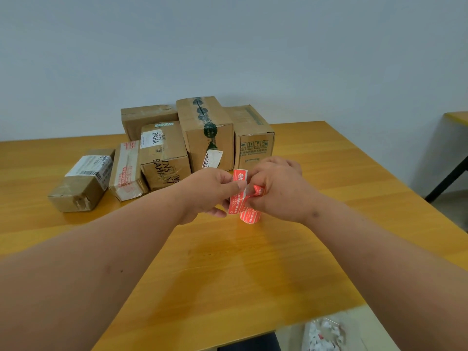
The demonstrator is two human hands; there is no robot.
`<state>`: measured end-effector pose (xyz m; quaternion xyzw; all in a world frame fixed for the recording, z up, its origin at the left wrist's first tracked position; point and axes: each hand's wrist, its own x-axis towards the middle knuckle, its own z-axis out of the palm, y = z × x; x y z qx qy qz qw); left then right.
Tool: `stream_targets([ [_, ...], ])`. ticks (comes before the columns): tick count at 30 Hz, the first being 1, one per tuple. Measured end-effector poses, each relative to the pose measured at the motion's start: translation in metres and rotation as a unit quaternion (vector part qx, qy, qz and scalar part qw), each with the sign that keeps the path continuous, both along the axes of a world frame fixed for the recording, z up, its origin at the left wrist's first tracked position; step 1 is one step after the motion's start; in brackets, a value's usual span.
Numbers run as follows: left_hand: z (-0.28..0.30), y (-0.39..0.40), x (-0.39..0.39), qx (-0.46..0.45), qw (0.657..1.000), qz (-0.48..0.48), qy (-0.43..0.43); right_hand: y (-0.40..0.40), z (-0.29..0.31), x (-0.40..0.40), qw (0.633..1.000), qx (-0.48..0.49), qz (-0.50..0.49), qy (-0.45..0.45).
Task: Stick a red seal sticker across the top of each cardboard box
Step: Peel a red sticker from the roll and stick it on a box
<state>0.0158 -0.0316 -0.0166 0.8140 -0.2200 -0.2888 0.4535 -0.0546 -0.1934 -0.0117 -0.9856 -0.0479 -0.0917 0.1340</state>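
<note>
Red seal sticker (238, 197) upright, both hands pinching

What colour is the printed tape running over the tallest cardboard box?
Dark green, printed on the tape over the tallest cardboard box; head view.

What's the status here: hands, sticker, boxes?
Left hand and right hand both pinch the red seal sticker strip above the table. Cardboard boxes clustered behind, untouched. Nothing in the way.
</note>
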Motion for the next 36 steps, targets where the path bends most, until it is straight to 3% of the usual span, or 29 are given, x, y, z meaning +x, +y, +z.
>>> stream_targets([
  [5, 0.0002, 0.0054, 0.0007, 0.01, 1.0, -0.02, 0.006, -0.0022, -0.0041, 0.0004, 1.0, -0.001, -0.007, 0.014],
  [15, 0.0011, -0.0032, -0.0012, 0.006, 0.999, 0.035, -0.013, 0.0023, -0.0027, -0.0022, 1.0, -0.002, -0.007, 0.012],
  [23, -0.0009, 0.0053, 0.0003, -0.015, 0.999, 0.014, 0.048, 0.0021, -0.0057, -0.001, 1.0, -0.005, -0.007, 0.01],
  [36, -0.0009, -0.0004, 0.005, -0.022, 0.991, 0.133, -0.016, 0.0013, 0.0012, -0.0048, 1.0, -0.013, 0.013, 0.019],
])
